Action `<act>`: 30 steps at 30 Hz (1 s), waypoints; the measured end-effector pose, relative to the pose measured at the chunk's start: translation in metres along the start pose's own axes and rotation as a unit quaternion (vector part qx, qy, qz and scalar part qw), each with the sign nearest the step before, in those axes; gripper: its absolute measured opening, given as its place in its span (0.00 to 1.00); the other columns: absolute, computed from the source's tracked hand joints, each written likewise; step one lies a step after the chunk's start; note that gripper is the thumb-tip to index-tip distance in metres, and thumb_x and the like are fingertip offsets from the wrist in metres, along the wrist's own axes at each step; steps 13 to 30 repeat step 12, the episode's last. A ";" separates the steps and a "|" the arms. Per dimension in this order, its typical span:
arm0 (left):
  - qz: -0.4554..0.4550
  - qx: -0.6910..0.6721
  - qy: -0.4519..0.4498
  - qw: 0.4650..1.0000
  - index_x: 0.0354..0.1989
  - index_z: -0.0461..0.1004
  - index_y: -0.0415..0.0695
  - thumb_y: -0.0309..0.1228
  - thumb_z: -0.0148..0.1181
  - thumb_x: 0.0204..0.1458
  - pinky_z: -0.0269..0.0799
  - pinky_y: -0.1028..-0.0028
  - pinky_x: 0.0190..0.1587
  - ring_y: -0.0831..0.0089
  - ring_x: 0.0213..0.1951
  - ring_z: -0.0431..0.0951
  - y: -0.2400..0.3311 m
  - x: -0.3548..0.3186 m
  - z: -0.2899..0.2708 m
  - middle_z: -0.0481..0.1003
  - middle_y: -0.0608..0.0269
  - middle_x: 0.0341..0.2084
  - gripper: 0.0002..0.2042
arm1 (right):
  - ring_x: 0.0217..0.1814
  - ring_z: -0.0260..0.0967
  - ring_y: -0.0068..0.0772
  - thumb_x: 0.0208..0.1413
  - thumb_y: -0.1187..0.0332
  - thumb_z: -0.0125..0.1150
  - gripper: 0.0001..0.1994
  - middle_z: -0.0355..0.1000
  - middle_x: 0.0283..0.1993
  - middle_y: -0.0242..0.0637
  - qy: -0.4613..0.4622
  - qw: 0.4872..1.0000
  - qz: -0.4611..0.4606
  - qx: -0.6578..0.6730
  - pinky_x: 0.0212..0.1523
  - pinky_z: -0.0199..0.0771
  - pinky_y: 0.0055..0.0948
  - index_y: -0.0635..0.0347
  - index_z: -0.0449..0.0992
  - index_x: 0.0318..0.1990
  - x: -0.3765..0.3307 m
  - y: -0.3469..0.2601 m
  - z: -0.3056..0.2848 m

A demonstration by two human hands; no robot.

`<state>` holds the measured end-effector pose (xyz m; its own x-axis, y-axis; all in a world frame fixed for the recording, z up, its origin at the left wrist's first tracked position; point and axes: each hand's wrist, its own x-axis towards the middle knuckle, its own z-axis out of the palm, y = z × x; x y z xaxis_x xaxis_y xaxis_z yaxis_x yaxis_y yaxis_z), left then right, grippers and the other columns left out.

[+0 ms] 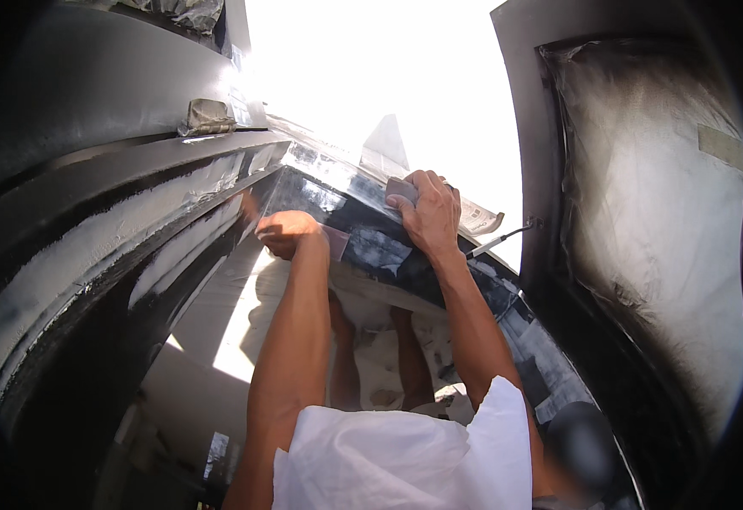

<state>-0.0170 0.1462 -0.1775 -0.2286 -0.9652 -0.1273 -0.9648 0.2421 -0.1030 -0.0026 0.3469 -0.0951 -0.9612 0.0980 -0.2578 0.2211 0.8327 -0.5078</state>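
Note:
My right hand (431,211) grips a small grey sanding pad (400,190) against the upper edge of a dark car body panel (350,208). Its thumb lies along the near side of the pad. Further left, my left hand (289,233) is curled at the panel's left end, where it meets a ridged frame. What its fingers hold, if anything, is hidden. Just right of that wrist shows a flat purplish-brown piece (336,242); whether the hand touches it I cannot tell. Pale, scuffed patches (377,252) mark the panel below my right hand.
A dark door-like panel (550,178) with plastic sheeting (652,229) stands on the right. A thin rod (497,241) links it to the panel. On the left, a ridged frame (108,246) bears a folded, tape-coloured piece (207,116). Masking paper (479,218) lies beyond the panel.

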 end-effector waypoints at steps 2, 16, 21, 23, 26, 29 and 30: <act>-0.013 -0.011 -0.045 0.999 0.40 0.71 0.30 0.25 0.46 0.61 0.84 0.58 0.37 0.52 0.34 0.85 0.002 -0.002 -0.014 0.79 0.44 0.33 0.10 | 0.46 0.74 0.48 0.49 0.56 0.72 0.18 0.77 0.40 0.40 -0.029 0.998 0.018 -0.045 0.51 0.62 0.45 0.57 0.76 0.40 -0.010 -0.001 -0.006; 0.012 0.074 -0.070 0.995 0.47 0.70 0.34 0.32 0.55 0.58 0.85 0.64 0.32 0.52 0.32 0.86 -0.001 0.011 -0.001 0.80 0.42 0.34 0.14 | 0.49 0.74 0.45 0.48 0.56 0.73 0.16 0.79 0.37 0.37 -0.032 0.996 -0.003 -0.084 0.51 0.58 0.44 0.56 0.79 0.39 -0.016 0.008 -0.023; 0.012 0.074 -0.070 0.995 0.47 0.70 0.34 0.32 0.55 0.58 0.85 0.64 0.32 0.52 0.32 0.86 -0.001 0.011 -0.001 0.80 0.42 0.34 0.14 | 0.49 0.74 0.45 0.48 0.56 0.73 0.16 0.79 0.37 0.37 -0.032 0.996 -0.003 -0.084 0.51 0.58 0.44 0.56 0.79 0.39 -0.016 0.008 -0.023; 0.012 0.074 -0.070 0.995 0.47 0.70 0.34 0.32 0.55 0.58 0.85 0.64 0.32 0.52 0.32 0.86 -0.001 0.011 -0.001 0.80 0.42 0.34 0.14 | 0.49 0.74 0.45 0.48 0.56 0.73 0.16 0.79 0.37 0.37 -0.032 0.996 -0.003 -0.084 0.51 0.58 0.44 0.56 0.79 0.39 -0.016 0.008 -0.023; 0.012 0.074 -0.070 0.995 0.47 0.70 0.34 0.32 0.55 0.58 0.85 0.64 0.32 0.52 0.32 0.86 -0.001 0.011 -0.001 0.80 0.42 0.34 0.14 | 0.49 0.74 0.45 0.48 0.56 0.73 0.16 0.79 0.37 0.37 -0.032 0.996 -0.003 -0.084 0.51 0.58 0.44 0.56 0.79 0.39 -0.016 0.008 -0.023; 0.012 0.074 -0.070 0.995 0.47 0.70 0.34 0.32 0.55 0.58 0.85 0.64 0.32 0.52 0.32 0.86 -0.001 0.011 -0.001 0.80 0.42 0.34 0.14 | 0.49 0.74 0.45 0.48 0.56 0.73 0.16 0.79 0.37 0.37 -0.032 0.996 -0.003 -0.084 0.51 0.58 0.44 0.56 0.79 0.39 -0.016 0.008 -0.023; 0.012 0.074 -0.070 0.995 0.47 0.70 0.34 0.32 0.55 0.58 0.85 0.64 0.32 0.52 0.32 0.86 -0.001 0.011 -0.001 0.80 0.42 0.34 0.14 | 0.49 0.74 0.45 0.48 0.56 0.73 0.16 0.79 0.37 0.37 -0.032 0.996 -0.003 -0.084 0.51 0.58 0.44 0.56 0.79 0.39 -0.016 0.008 -0.023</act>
